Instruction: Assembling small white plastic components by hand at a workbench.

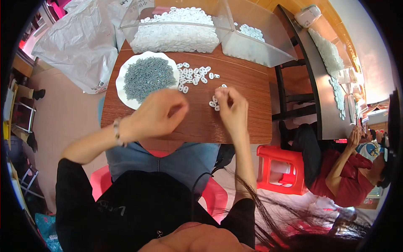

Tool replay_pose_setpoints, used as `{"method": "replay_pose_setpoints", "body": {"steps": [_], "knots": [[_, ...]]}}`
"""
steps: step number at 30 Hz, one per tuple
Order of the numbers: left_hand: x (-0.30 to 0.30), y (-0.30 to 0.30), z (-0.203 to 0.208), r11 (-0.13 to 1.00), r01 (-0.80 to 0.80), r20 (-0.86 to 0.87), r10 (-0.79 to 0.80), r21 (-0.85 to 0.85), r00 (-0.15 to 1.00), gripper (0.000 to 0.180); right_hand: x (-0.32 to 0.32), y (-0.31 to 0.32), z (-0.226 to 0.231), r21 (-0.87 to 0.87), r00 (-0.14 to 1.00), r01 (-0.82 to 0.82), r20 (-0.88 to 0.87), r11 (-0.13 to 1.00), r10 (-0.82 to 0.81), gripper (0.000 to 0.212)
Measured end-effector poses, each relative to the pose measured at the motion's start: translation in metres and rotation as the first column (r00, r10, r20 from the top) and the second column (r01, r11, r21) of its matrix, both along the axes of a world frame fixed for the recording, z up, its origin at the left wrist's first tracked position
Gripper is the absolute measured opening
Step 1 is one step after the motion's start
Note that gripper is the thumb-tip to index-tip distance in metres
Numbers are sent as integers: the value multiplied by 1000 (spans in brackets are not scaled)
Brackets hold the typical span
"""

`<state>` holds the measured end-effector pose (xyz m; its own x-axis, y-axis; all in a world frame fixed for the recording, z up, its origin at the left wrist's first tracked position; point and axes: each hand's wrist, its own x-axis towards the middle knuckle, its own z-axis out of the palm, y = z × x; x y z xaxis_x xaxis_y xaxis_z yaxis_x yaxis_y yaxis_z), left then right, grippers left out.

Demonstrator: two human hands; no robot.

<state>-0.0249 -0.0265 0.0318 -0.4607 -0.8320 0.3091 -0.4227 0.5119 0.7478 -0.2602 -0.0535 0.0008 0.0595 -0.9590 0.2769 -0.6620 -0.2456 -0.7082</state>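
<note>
— Nearest the lens in the head view: black top, then blue jeans over a pink plastic stool. What abt the hands?

— Both over the brown wood-grain tabletop. Left hand is loosely curled, fingers bent inward, by the front edge of a white wavy-rimmed plate heaped w/ small grey-blue plastic pieces. Can't tell if it holds anything; palm side is hidden. Beaded bracelet on that wrist.

— Right hand?

— Right hand has fingertips drawn together, pinching small white oval plastic rings; a few more lie on the wood touching the fingertips.

— Where's the rest of the white stuff?

— Loose scatter of white rings lies on the table just right of the plate, between plate and right hand. Behind that, at the far table edge, a clear plastic bin piled full of white rings, and beside it to the right a second clear bin w/ far fewer.

— Anything else around?

— Crumpled translucent plastic bag on the floor far left. Red plastic stool on the right, near another person in a red shirt sitting at a dark table w/ more white pieces strewn along it.
</note>
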Motion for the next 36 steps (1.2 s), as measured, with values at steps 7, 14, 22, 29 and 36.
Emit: {"method": "replay_pose_setpoints", "body": {"steps": [7,14,22,29,36], "knots": [[37,55,-42,995,-72,-36,69,-74,997,8,-1,-72,-13,-29,932,35,-360,999,-43,22],[58,44,-39,929,-294,-17,298,-223,954,13,4,-86,-32,6,915,67,-398,998,-59,17],[81,10,-47,873,-431,230,479,-230,847,24,2,-94,-28,146,929,86,-368,986,-26,8],[80,-2,-47,897,-410,306,442,-166,843,15,2,-92,-39,-8,896,57,-441,998,-54,9],[81,-13,-50,893,-425,274,450,-151,850,9,6,-73,-32,-219,927,23,-360,975,-103,11]]}}
